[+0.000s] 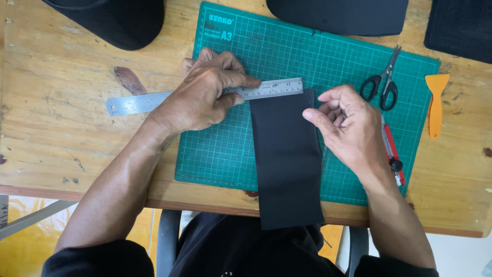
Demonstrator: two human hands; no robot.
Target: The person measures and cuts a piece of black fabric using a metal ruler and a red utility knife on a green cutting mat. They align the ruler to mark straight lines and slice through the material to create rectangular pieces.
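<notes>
We see the left hand (202,95) pressing a long flat steel ruler (205,96) down on the green gridded cutting mat (307,56), fingers and thumb closed over the ruler's middle. The ruler lies across the top end of a long rectangular strip of black fabric (287,159), which is the piece being worked on. This strip starts at the ruler, runs down over the mat and hangs past the near edge of the wooden worktop (61,102).

The right hand (348,123) is just right of the strip's upper corner, fingers curled loosely inward; it seems to hold nothing, although the palm side is turned away from us and we cannot be sure.

We judge that the step in hand is measuring or lining up the strip's top edge against the ruler. A next move would need the ruler kept firm and square to the mat's grid, and a tool taken by the right hand.

Right of the strip lie a red-handled cutter (393,154), partly hidden by the right wrist, black-handled scissors (382,82) and an orange plastic scraper (435,102). Above the mat, dark fabric pieces (338,15) are cut off by the picture's edge, so their shape is unclear.
</notes>
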